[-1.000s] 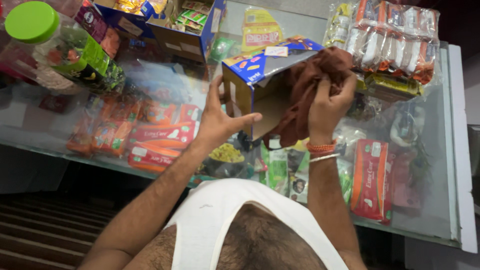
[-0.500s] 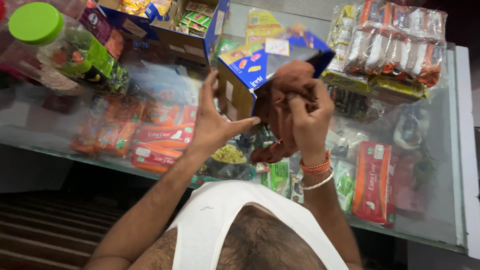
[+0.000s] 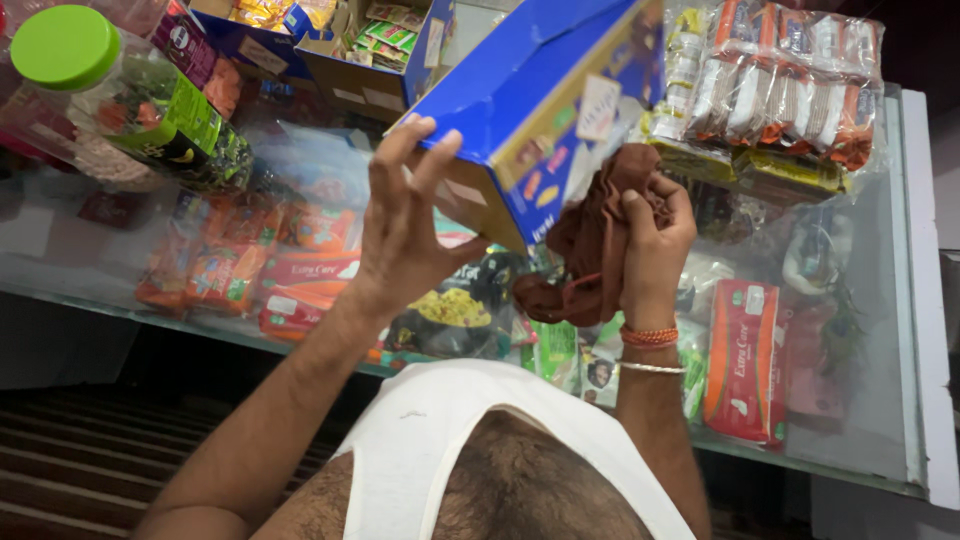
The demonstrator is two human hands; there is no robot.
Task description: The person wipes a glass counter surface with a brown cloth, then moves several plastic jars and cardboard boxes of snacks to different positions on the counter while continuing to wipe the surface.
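- Step in hand: wiping; 1 blue carton held up over the glass counter, cloth pressed to its right face.
- Left hand: fingers spread, grasping the carton's near-left corner.
- Right hand: clenched on a bunched brown cloth.
- Carton: long axis slants from near-left up to far-right; its far end is tilted upward.
- Next move, judged: calls for a firm left-hand hold while the cloth rubs.

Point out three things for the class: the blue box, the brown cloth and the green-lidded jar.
blue cardboard box (image 3: 520, 90), head view, on its plain blue side panel.
brown cloth (image 3: 590, 240), head view, on the bunched middle of the fabric.
jar with green lid (image 3: 65, 45), head view, on the centre of the lid.
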